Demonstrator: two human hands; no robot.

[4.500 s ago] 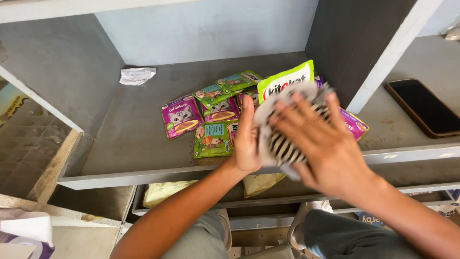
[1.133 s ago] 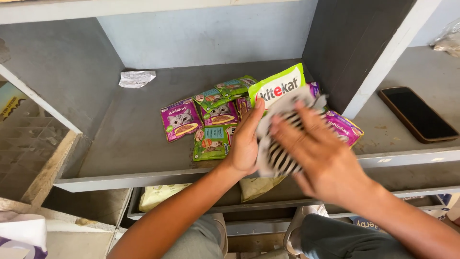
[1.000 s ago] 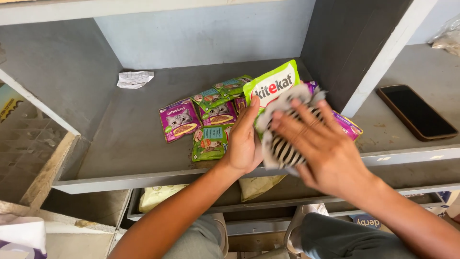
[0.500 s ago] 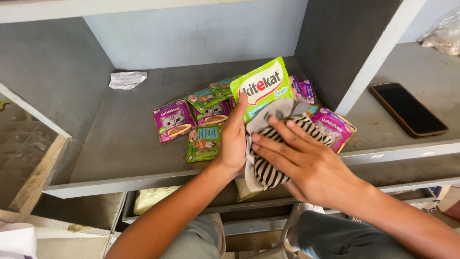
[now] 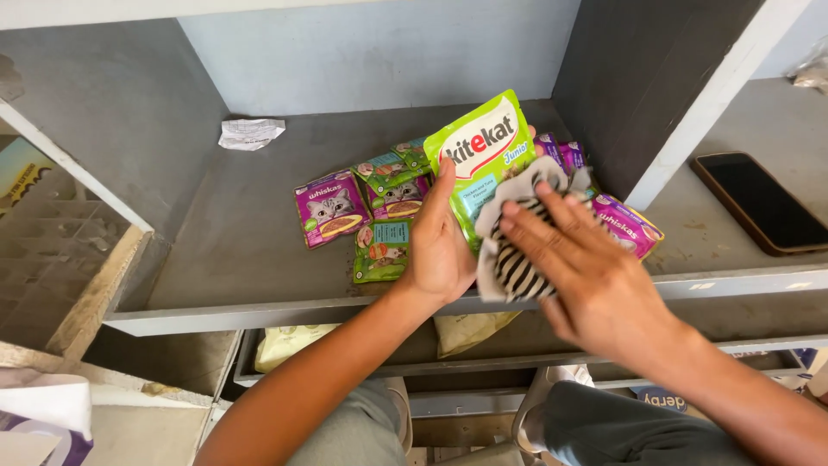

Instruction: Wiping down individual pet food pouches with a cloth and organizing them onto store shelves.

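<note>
Grey is the colour of the shelf [image 5: 259,216] in front of us, a deep painted compartment with a dark side wall on the right. On the next shelf board to the right lies a black phone [image 5: 763,203], flat and well apart from our hands.

We hold up a large green pouch [image 5: 483,160] over the front part of the shelf; it stands tilted, its printed face toward us. Our left hand [image 5: 442,246] is closed on the left edge of this pouch, thumb on the front. Our right hand [image 5: 595,276] lies with spread fingers on a black-and-white striped cloth [image 5: 517,259] and presses it against the lower part of the pouch.

Behind and beside the pouch, small pouches lie flat on the shelf: a purple pouch [image 5: 330,207] on the left, some green small pouches [image 5: 381,250] near our left hand, and another purple sachet [image 5: 628,226] just right of the cloth.

At the back left corner rests a crumpled white paper [image 5: 250,133].
</note>
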